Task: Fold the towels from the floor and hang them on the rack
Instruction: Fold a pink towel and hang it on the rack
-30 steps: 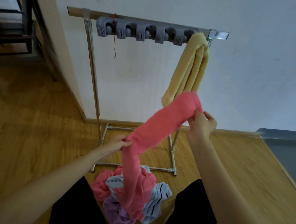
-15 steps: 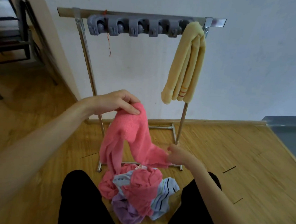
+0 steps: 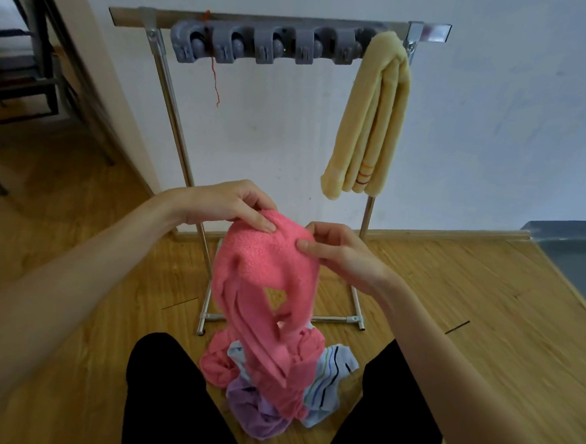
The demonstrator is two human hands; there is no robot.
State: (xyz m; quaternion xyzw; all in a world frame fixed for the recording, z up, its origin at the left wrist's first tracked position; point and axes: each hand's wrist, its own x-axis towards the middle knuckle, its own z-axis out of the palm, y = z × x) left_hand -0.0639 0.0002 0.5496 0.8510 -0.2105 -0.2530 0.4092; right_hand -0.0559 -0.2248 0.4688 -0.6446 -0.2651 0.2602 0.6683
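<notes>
1. The left hand (image 3: 227,202) has its grip closed on the top of the pink towel (image 3: 264,282), thumb pressed on the near face and fingers curled over the fold, at the centre of the frame.
2. The right hand (image 3: 341,255) pinches the same top fold from the right side, thumb on the front; half a second ago it was lower, holding the towel's hanging part near the floor pile.
3. The two hands are now close together on the fold, where before they were well apart, the left high and the right low.
4. The pink towel hangs doubled from the hands in long loose folds, its lower end reaching down onto the pile of towels (image 3: 274,385) on the wooden floor (image 3: 450,317), in the lower centre between the person's black-clad knees.
5. That pile shows pink, pale blue striped and lilac cloth, as it did earlier.
6. The rack (image 3: 175,111) stands against the white wall in the upper centre, with a row of grey clips (image 3: 264,45) along its bar.
7. A folded yellow towel (image 3: 373,123) hangs at the right end of the bar, unchanged.
</notes>
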